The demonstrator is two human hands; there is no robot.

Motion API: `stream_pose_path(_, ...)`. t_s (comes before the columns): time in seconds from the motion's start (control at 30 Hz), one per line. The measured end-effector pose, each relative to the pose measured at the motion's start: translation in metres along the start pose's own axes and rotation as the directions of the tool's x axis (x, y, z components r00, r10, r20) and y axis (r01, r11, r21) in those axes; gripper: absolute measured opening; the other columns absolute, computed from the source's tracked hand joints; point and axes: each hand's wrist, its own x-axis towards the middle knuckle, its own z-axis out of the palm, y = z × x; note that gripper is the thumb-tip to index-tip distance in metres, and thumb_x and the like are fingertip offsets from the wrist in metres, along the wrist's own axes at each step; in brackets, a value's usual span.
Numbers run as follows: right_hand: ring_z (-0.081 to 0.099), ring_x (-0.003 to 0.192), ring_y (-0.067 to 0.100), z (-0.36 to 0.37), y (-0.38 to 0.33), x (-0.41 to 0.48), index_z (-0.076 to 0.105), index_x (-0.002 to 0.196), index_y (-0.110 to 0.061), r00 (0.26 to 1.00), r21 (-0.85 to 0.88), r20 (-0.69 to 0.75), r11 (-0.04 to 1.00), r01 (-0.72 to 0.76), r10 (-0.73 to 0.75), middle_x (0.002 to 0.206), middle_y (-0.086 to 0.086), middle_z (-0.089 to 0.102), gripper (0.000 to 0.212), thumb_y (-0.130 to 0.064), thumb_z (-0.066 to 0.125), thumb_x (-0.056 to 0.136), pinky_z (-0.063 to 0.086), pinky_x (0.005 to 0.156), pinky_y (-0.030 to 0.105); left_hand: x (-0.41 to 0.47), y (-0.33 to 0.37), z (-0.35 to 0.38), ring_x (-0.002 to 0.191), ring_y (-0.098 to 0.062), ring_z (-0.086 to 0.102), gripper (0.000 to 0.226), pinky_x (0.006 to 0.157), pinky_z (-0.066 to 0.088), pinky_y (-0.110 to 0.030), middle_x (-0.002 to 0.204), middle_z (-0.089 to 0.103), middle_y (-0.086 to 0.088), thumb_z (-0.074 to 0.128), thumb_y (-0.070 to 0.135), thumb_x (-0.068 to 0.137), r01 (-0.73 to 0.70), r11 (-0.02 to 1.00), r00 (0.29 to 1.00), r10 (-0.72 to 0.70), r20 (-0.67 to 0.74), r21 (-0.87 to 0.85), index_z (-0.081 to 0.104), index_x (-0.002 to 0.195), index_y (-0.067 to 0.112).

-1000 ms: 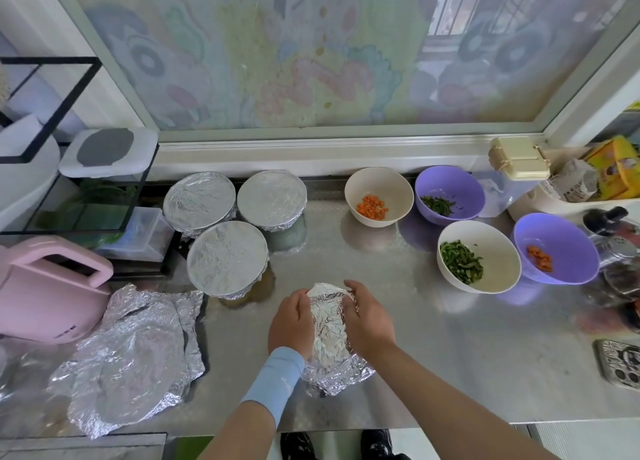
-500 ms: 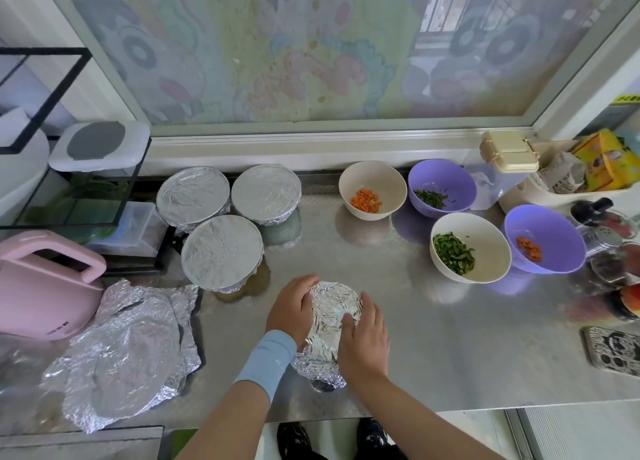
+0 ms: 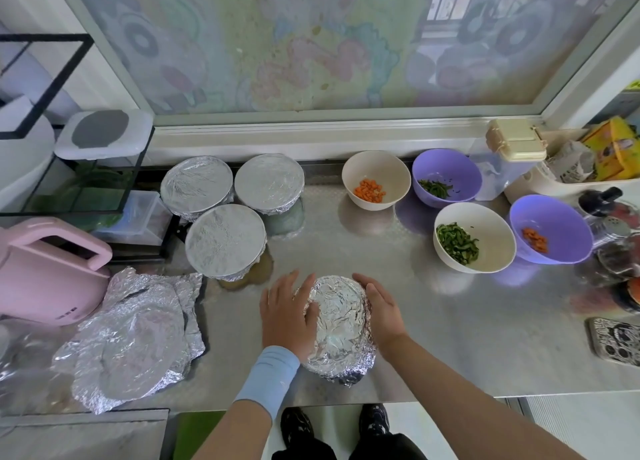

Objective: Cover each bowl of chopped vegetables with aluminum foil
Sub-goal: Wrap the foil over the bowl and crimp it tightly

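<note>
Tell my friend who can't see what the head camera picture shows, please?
A person's left hand and right hand press on a foil-wrapped bowl on a steel counter. Behind, three foil-covered bowls stand to the left; four open bowls of chopped carrot and green vegetables wait to the right.

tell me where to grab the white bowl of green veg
I'd pinch the near rim of the white bowl of greens, coming from the front: it sits upright and open, its near side is free, and the purple carrot bowl crowds its right.
</note>
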Motion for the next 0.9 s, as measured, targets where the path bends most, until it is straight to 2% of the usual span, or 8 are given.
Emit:
stream_pose_path(0.13, 0.057, 0.118, 0.016, -0.006, -0.005, 0.004, 0.061, 0.124, -0.025, 1.0, -0.179, 0.001, 0.984, -0.009, 0.009, 0.122, -0.006, 0.063, 0.03, -0.019, 0.039, 0.104, 0.042, 0.1, 0.031, 0.003, 0.014, -0.008, 0.147, -0.021, 0.02, 0.055, 0.118, 0.009, -0.048, 0.159, 0.025, 0.004, 0.038, 0.05, 0.093, -0.278, 0.949, 0.958, 0.262, 0.114, 0.147, 0.037, 0.146, 0.036)
stream_pose_path(0.27, 0.05, 0.119, 0.013, -0.009, -0.008, -0.018, 0.056, 0.127, -0.023, 0.949, -0.555, -0.208, 0.828, 0.085, -0.237, 0.127, -0.007, 0.053, 0.033, -0.017, 0.042, 0.097, 0.04, 0.102, 0.032, 0.004, 0.021, -0.01, 0.15, -0.014, -0.008, 0.07, 0.121, 0.002, -0.041, 0.162, -0.01, 0.012, 0.031, 0.067, 0.093, -0.199, 0.968, 0.936, 0.142, 0.321, 0.151, 0.006, 0.153, 0.042)
stream_pose_path(0.33, 0.047, 0.122, 0.015, -0.002, -0.002, -0.033, 0.055, 0.128, -0.019, 0.927, -0.628, -0.206, 0.769, 0.121, -0.314, 0.128, -0.004, 0.052, 0.033, -0.015, 0.044, 0.096, 0.037, 0.105, 0.031, 0.0, 0.025, -0.012, 0.149, -0.016, 0.0, 0.073, 0.119, 0.01, -0.039, 0.162, -0.004, 0.012, 0.035, 0.069, 0.091, -0.118, 0.983, 0.952, 0.072, 0.297, 0.141, 0.006, 0.153, 0.043)
stream_pose_path(0.53, 0.049, 0.127, 0.024, 0.014, 0.009, -0.035, 0.036, 0.144, -0.024, 0.989, -0.505, -0.146, 0.862, -0.048, -0.03, 0.144, 0.001, 0.046, 0.041, -0.031, 0.035, 0.103, 0.04, 0.101, 0.035, -0.003, 0.04, -0.013, 0.131, -0.02, 0.036, 0.074, 0.107, 0.032, -0.037, 0.143, 0.037, 0.004, 0.041, 0.07, 0.084, 0.121, 0.978, 0.975, -0.149, 0.165, 0.171, 0.025, 0.148, 0.037)
stream_pose_path(0.6, 0.06, 0.106, 0.024, 0.012, 0.006, -0.028, 0.039, 0.14, -0.029, 0.988, -0.422, -0.15, 0.903, -0.082, 0.019, 0.13, 0.002, 0.057, 0.038, -0.034, 0.035, 0.103, 0.048, 0.088, 0.035, 0.005, 0.037, -0.018, 0.122, -0.02, 0.045, 0.066, 0.107, 0.034, -0.038, 0.132, 0.048, 0.004, 0.04, 0.067, 0.084, 0.102, 0.974, 0.987, -0.124, 0.1, 0.2, 0.038, 0.14, 0.034)
stream_pose_path(0.67, 0.062, 0.092, 0.02, 0.008, 0.002, -0.023, 0.044, 0.135, -0.027, 0.978, -0.341, -0.195, 0.93, -0.139, 0.075, 0.115, -0.002, 0.062, 0.034, -0.034, 0.037, 0.103, 0.046, 0.077, 0.031, 0.017, 0.031, -0.018, 0.126, -0.019, 0.044, 0.054, 0.109, 0.033, -0.038, 0.136, 0.049, 0.002, 0.045, 0.056, 0.089, 0.033, 0.996, 0.997, -0.039, 0.072, 0.083, 0.046, 0.134, 0.026)
stream_pose_path(0.8, 0.062, 0.089, 0.021, 0.009, -0.001, -0.013, 0.063, 0.111, -0.023, 0.983, -0.357, -0.177, 0.927, -0.114, 0.052, 0.095, -0.002, 0.067, 0.03, -0.033, 0.036, 0.104, 0.046, 0.075, 0.033, 0.041, 0.025, -0.019, 0.135, -0.012, 0.038, 0.042, 0.11, 0.036, -0.036, 0.146, 0.045, 0.007, 0.047, 0.033, 0.098, -0.197, 0.968, 0.948, 0.228, 0.222, -0.154, 0.047, 0.14, 0.031)
stream_pose_path(0.9, 0.062, 0.079, 0.019, 0.01, -0.005, -0.004, 0.066, 0.101, -0.024, 0.985, -0.322, -0.161, 0.939, -0.118, 0.069, 0.084, -0.002, 0.067, 0.03, -0.034, 0.038, 0.103, 0.049, 0.073, 0.035, 0.045, 0.021, -0.018, 0.119, -0.012, 0.05, 0.035, 0.097, 0.046, -0.035, 0.129, 0.053, 0.009, 0.041, 0.036, 0.101, -0.136, 0.98, 0.923, 0.179, 0.341, -0.147, 0.049, 0.135, 0.038)
